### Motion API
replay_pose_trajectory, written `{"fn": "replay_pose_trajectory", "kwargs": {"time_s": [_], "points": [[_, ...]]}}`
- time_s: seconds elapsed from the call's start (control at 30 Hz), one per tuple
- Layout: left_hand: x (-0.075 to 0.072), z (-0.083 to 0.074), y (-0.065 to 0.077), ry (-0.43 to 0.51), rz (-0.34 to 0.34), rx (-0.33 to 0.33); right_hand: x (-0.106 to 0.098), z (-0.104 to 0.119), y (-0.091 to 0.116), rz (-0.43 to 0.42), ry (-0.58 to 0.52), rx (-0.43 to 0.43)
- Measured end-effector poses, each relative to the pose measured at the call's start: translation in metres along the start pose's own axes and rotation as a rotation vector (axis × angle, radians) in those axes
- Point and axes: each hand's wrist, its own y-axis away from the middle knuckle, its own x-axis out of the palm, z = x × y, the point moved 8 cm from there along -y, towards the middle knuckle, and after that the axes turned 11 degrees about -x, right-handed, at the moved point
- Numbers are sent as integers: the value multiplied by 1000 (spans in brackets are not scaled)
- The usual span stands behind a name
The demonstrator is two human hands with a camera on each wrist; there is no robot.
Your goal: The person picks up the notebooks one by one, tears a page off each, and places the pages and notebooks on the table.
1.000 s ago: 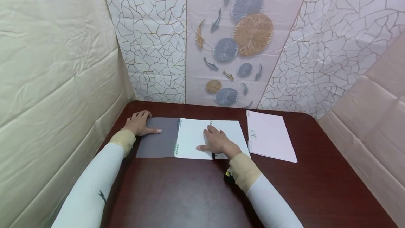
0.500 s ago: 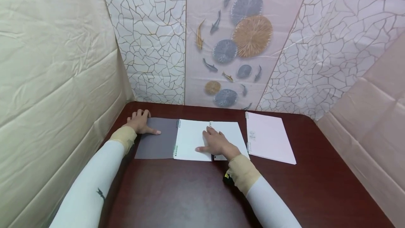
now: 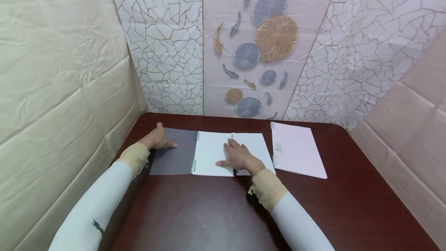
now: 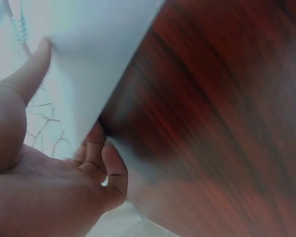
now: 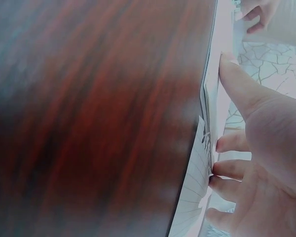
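A grey notebook cover (image 3: 175, 154) lies opened out at the left, joined along a coil binding to a white page (image 3: 210, 146). A second white page (image 3: 256, 146) lies right of it, past another line of binding holes. My left hand (image 3: 155, 138) grips the cover's left edge. In the left wrist view its thumb lies on the pale sheet (image 4: 96, 44) and the other fingers curl in at the edge. My right hand (image 3: 240, 156) rests spread over the seam between the white pages; in the right wrist view its fingers touch the paper (image 5: 190, 190).
A pale pink spiral notebook (image 3: 299, 150) lies apart at the right on the dark red-brown table (image 3: 195, 212). Cream cloth (image 3: 62, 88) hangs along the left side, and a patterned curtain (image 3: 167, 49) stands behind the table.
My left hand's fingers, earlier spread past the cover's far left edge, have drawn in and curled at that edge. The left forearm has shifted slightly left. My right hand keeps its place.
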Motion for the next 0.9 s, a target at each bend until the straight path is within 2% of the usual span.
{"fn": "replay_pose_trajectory", "kwargs": {"time_s": [0.13, 0.37, 0.5, 0.6, 0.8, 0.9], "points": [[-2, 4, 9, -40, 52, -27, 0, 2, 0, 13, 1, -8], [-6, 7, 30, 132, 188, -94, -2, 1, 2, 10, 9, -2], [-7, 9, 42, 125, 202, -122, -3, 2, 2, 7, 8, -7], [-6, 12, 50, 108, 203, -108, -2, 3, 2, 5, -4, -13], [-2, 13, 62, 76, 232, -35, 0, 3, 1, 7, -4, -15], [-3, 12, 67, 74, 221, -9, 0, 1, 1, 7, 3, -11]]}}
